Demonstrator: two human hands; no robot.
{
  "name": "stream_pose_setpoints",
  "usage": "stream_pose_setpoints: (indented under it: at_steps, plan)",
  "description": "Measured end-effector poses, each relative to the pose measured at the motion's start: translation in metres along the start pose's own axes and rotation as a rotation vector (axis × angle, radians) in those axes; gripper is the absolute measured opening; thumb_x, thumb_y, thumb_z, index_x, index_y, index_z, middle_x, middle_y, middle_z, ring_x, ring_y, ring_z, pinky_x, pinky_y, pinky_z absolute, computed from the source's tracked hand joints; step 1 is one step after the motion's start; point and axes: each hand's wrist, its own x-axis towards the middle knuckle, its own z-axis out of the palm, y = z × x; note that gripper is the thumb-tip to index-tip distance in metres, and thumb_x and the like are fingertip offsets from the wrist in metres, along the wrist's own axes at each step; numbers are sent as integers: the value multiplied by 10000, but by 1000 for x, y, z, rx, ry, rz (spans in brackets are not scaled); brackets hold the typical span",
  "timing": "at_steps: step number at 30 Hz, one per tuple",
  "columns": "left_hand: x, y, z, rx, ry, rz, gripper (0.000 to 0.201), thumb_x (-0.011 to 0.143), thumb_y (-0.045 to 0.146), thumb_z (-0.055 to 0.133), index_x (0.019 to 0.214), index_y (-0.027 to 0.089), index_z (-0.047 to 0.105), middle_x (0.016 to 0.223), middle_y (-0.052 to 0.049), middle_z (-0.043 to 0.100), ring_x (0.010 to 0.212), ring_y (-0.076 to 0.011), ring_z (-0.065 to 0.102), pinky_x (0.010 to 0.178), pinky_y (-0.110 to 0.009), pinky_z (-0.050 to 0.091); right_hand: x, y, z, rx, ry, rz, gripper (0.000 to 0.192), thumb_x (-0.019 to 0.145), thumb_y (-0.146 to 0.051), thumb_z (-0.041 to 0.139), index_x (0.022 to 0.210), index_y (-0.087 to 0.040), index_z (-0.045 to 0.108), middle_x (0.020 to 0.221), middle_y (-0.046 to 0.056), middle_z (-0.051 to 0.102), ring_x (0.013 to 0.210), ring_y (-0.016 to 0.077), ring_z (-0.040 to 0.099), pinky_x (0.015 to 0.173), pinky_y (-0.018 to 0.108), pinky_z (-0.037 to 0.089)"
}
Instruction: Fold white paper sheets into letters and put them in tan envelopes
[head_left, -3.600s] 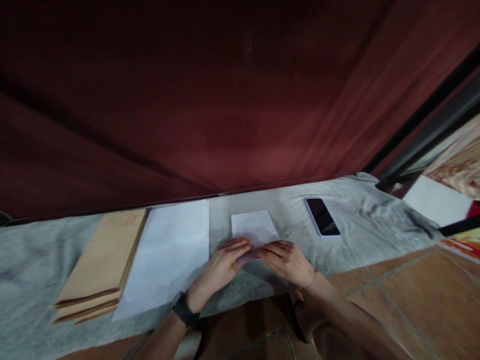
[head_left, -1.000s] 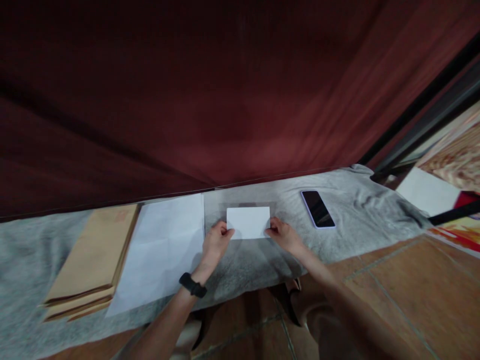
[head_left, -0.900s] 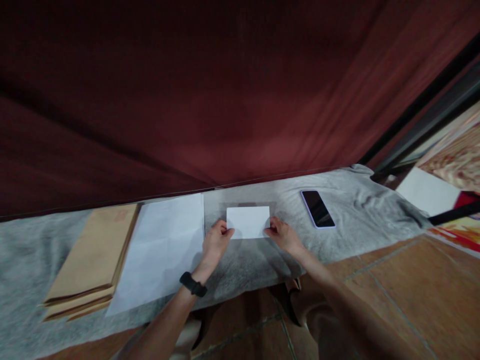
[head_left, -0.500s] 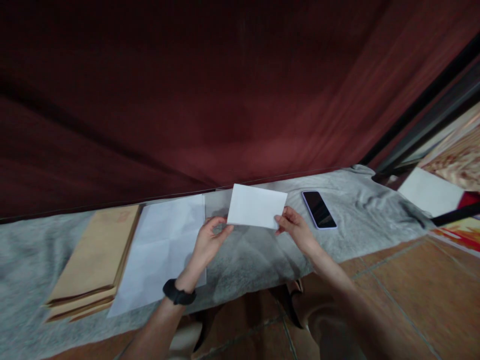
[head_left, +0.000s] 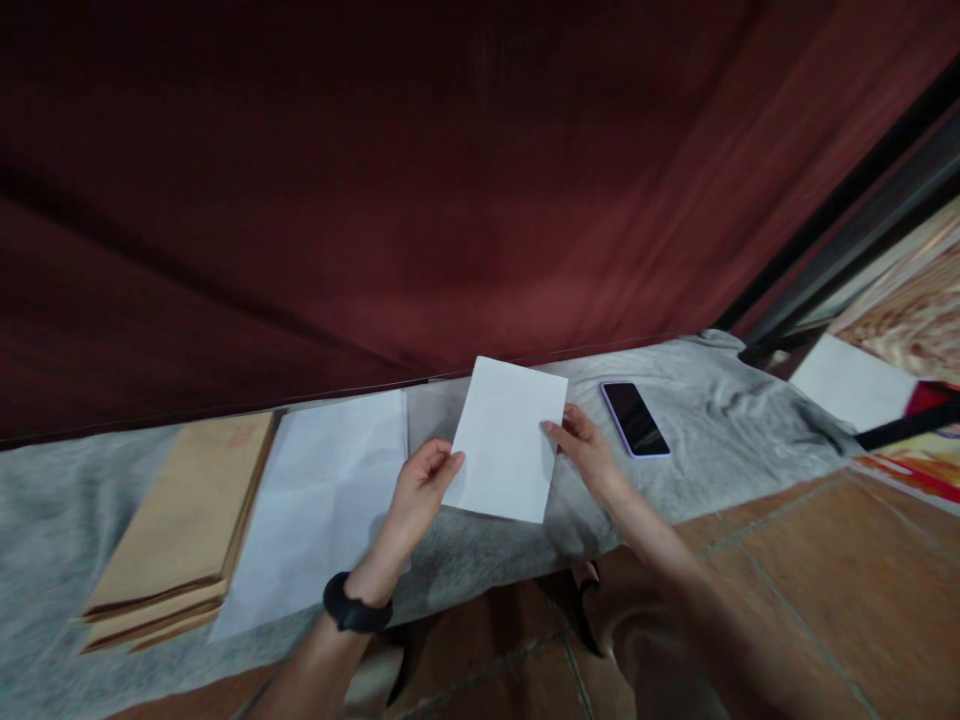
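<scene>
A folded white sheet of paper (head_left: pixel 506 440) is held up over the grey cloth, between both hands. My left hand (head_left: pixel 421 490) pinches its left edge between thumb and fingers; a dark band circles that wrist. On the opposite edge, my right hand (head_left: pixel 589 452) grips the paper with the thumb on top and the other fingers partly behind it. To the left lies a stack of larger white paper (head_left: pixel 322 490) with faint creases. A phone (head_left: pixel 635 420) with a pale purple edge rests right of my right hand, its screen dark.
Brown envelopes (head_left: pixel 184 510) lie stacked at the far left. A grey cloth (head_left: pixel 712 430) covers the narrow bench, with a dark red panel (head_left: pixel 465 200) rising behind it. Brown floor tiles (head_left: pixel 847 570) show in front. A white sheet and printed items (head_left: pixel 911 470) are at far right.
The white paper has turned in my hands and now shows a taller face reaching farther toward me. Both hands stay on its side edges. The phone and envelopes have stayed put.
</scene>
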Motion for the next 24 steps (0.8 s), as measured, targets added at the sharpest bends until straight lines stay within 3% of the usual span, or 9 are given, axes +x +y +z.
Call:
stream_pose_setpoints:
  at_steps: [3, 6, 8, 10, 12, 14, 18, 21, 24]
  plan:
    - [1, -10, 1, 49, 14, -57, 296, 724, 476, 691, 774, 208, 575, 673, 39, 594, 612, -127, 534, 574, -233, 384, 3, 20, 1, -104, -67, 34, 445, 759, -385, 682, 1150, -236, 533, 883, 16, 705, 708, 191, 652, 584, 285, 516]
    - [1, -24, 1, 113, 31, -115, 249, 666, 409, 699, 737, 203, 580, 642, 38, 592, 612, -134, 543, 583, -239, 385, 3, 40, -2, -358, -103, 42, 556, 801, -292, 599, 1327, -183, 457, 808, 22, 686, 627, 205, 635, 540, 309, 510]
    - [-1, -30, 1, 145, 28, -175, 212, 643, 368, 685, 724, 202, 581, 615, 41, 582, 581, -130, 528, 556, -237, 369, 1, 47, -6, -517, -82, 7, 679, 813, -226, 569, 1455, -155, 359, 831, 33, 682, 668, 226, 642, 604, 354, 540]
    - [-4, -34, -1, 150, 24, -253, 200, 626, 343, 673, 742, 202, 592, 621, 41, 586, 557, -126, 519, 520, -232, 348, -4, 47, -11, -654, -56, -75, 736, 823, -152, 540, 1520, -165, 302, 988, 79, 687, 821, 247, 663, 770, 409, 558]
    - [-6, -34, -3, 120, 37, -322, 228, 616, 329, 671, 795, 203, 605, 647, 43, 597, 544, -122, 522, 494, -227, 332, -10, 44, -17, -798, -120, -191, 695, 821, -72, 498, 1496, -203, 394, 1243, 124, 630, 1058, 255, 639, 962, 433, 508]
    - [-7, -32, -5, 78, 62, -370, 283, 605, 303, 673, 864, 209, 609, 642, 58, 592, 523, -115, 518, 480, -221, 321, -17, 40, -22, -923, -289, -293, 648, 801, -13, 468, 1401, -244, 540, 1429, 105, 535, 1266, 247, 546, 1094, 441, 422]
    - [-6, -27, -6, -61, 42, -431, 522, 593, 236, 649, 1111, 233, 580, 627, 78, 613, 492, -122, 541, 474, -221, 338, -27, 34, -32, -979, -569, -313, 671, 772, -2, 504, 1363, -307, 597, 1517, 41, 483, 1414, 231, 414, 1178, 477, 319]
    - [-6, -25, -6, -174, -44, -446, 674, 607, 216, 646, 1272, 247, 538, 755, 28, 710, 599, -168, 651, 533, -247, 439, -30, 31, -34, -948, -622, -313, 625, 799, -68, 586, 1380, -301, 590, 1534, 58, 465, 1422, 242, 408, 1171, 454, 339]
    - [-5, -22, -8, -205, -100, -482, 544, 629, 227, 661, 1172, 219, 629, 878, -34, 752, 700, -198, 712, 609, -283, 515, -29, 26, -30, -911, -558, -325, 489, 843, -113, 592, 1290, -298, 664, 1437, 65, 572, 1334, 249, 511, 1140, 459, 375]
